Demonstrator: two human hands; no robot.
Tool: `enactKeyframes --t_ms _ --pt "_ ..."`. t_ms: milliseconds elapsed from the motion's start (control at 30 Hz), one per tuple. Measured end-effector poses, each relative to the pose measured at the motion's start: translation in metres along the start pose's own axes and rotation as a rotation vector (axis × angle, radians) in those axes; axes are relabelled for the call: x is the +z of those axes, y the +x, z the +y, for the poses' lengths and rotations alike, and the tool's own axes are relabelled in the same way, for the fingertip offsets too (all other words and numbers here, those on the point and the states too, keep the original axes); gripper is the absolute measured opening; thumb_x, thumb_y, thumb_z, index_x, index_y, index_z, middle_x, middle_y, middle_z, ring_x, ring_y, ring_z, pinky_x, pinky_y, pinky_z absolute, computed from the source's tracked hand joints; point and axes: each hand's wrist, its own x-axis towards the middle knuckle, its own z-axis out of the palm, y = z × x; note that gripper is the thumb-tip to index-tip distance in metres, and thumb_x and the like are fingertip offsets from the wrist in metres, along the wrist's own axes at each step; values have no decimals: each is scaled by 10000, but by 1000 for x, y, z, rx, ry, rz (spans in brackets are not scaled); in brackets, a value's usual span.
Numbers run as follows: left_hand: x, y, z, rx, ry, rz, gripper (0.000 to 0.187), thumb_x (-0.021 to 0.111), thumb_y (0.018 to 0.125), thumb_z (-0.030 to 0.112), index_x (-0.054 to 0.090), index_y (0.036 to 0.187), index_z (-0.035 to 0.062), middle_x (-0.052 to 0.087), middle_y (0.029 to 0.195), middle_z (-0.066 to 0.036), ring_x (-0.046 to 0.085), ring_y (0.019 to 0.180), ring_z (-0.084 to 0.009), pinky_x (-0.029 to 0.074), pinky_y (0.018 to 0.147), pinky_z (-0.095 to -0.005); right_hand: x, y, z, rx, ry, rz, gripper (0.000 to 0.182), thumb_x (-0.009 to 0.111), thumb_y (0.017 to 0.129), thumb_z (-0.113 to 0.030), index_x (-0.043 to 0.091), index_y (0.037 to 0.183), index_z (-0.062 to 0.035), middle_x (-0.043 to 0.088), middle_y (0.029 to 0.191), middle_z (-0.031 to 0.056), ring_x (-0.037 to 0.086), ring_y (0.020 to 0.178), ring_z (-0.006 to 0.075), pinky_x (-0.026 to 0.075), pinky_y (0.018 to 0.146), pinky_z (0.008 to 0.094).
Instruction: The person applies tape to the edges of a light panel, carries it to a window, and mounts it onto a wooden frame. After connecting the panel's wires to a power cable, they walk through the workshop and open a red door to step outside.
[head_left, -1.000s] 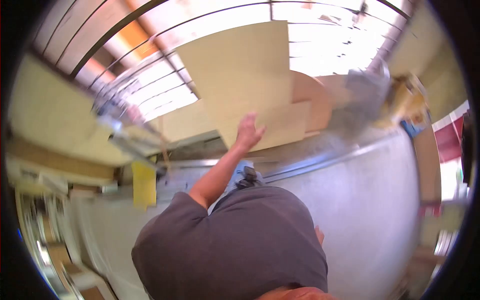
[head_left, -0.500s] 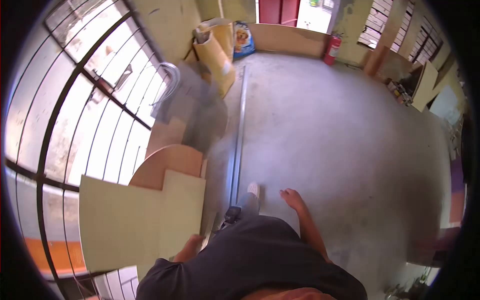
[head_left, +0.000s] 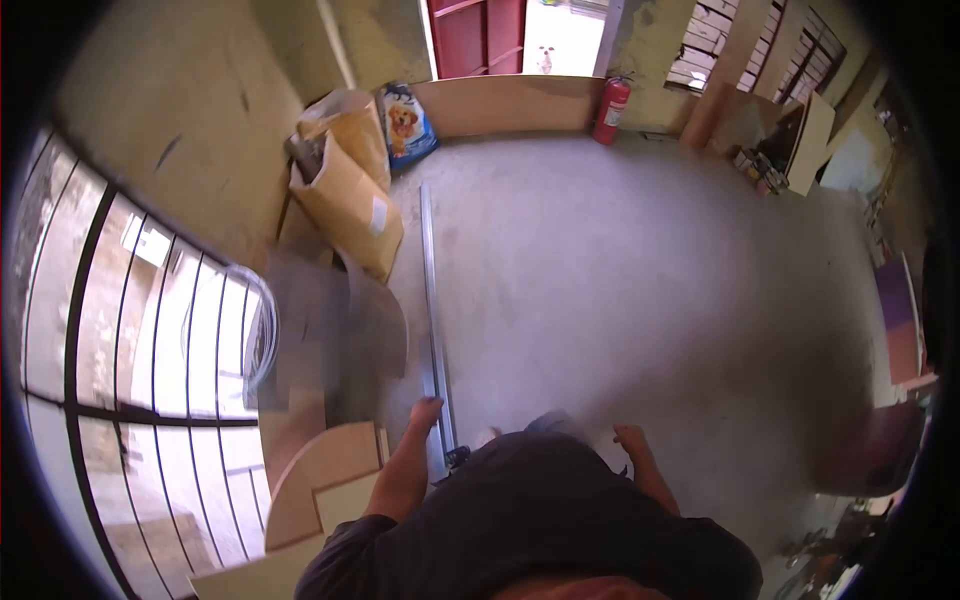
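My left hand (head_left: 427, 410) hangs in front of my body at the left, over the lower part of long metal channels (head_left: 436, 340) lying on the floor. Its fingers are too small and blurred to make out, and contact with the metal cannot be told. On the right, my right hand (head_left: 629, 437) hangs beside my dark shirt (head_left: 540, 510); its fingers are not clear either. A small black object (head_left: 457, 458) sits at the near end of the channels, close to my feet.
Boards (head_left: 345, 455) lean at the lower left beside a barred window (head_left: 150, 330). Brown paper sacks (head_left: 350, 200) and a dog food bag (head_left: 405, 125) stand ahead. A red fire extinguisher (head_left: 611, 110) stands near the doorway. A dark reddish chair (head_left: 875, 450) is at the right.
The view has moved forward, bringing the sacks, doorway and extinguisher nearer. My left hand has swung forward from beside the boards to over the channels. My right hand now sits lower in view.
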Motion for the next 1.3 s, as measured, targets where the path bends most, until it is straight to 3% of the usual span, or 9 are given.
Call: enactKeyframes --t_ms 300,433,567,800,967,1033,1067,1133,1300 --pt "-10 176 298 155 103 42 496 656 849 411 638 1162 28 697 936 -130 683 786 -241 539 734 -361 -13 187 -30 -660 -289 -52 256 656 819 -246 649 1034 -107 678 870 175 642 875 391 496 791 494" --pt "0 210 315 -217 -219 27 338 681 864 268 631 1143 84 672 929 -88 661 775 -231 537 631 -396 -95 345 -73 38 -209 -251 409 499 911 -445 689 1028 -102 704 955 159 647 888 413 491 821 502" --pt "1 259 309 33 2 -39 295 650 876 301 641 1074 82 665 889 -91 650 749 -236 530 629 -410 -268 514 -189 60 34 37 498 488 922 -494 707 724 -93 691 796 142 651 774 350 518 759 447" --pt "35 365 424 535 390 -68 292 596 897 358 658 953 79 651 819 -97 630 703 -243 516 624 -434 -510 702 -431 -261 574 303 402 629 863 -391 677 815 5 685 782 135 635 777 203 488 717 347" --pt "60 458 549 873 648 -177 331 566 909 391 668 884 77 643 778 -100 618 677 -248 508 621 -448 -569 811 -498 -280 377 283 380 618 874 -364 684 845 9 685 800 152 633 802 202 490 733 347" --pt "31 656 722 546 735 -107 359 527 912 402 675 875 77 664 885 -163 633 822 -308 492 713 -480 -606 856 -516 -296 279 321 341 621 876 -325 687 859 9 685 800 152 635 799 215 494 748 357" --pt "16 625 750 361 802 -75 375 508 914 407 679 871 77 674 938 -195 640 894 -338 484 759 -495 -624 892 -515 -312 257 368 313 631 872 -300 687 866 8 685 801 149 638 800 223 496 757 361" --pt "12 725 858 554 865 98 441 520 904 428 651 1074 43 652 1093 -243 605 1024 -398 473 887 -485 -711 900 -556 -452 351 524 228 669 848 -205 678 950 -1 691 911 144 653 863 223 504 795 343" --pt "36 675 1264 742 175 86 465 657 866 348 644 1150 -20 676 1113 -209 651 1048 -297 494 915 -380 -936 955 -620 -406 413 989 386 654 887 -302 644 1141 -12 662 1127 188 627 1052 294 467 927 383"
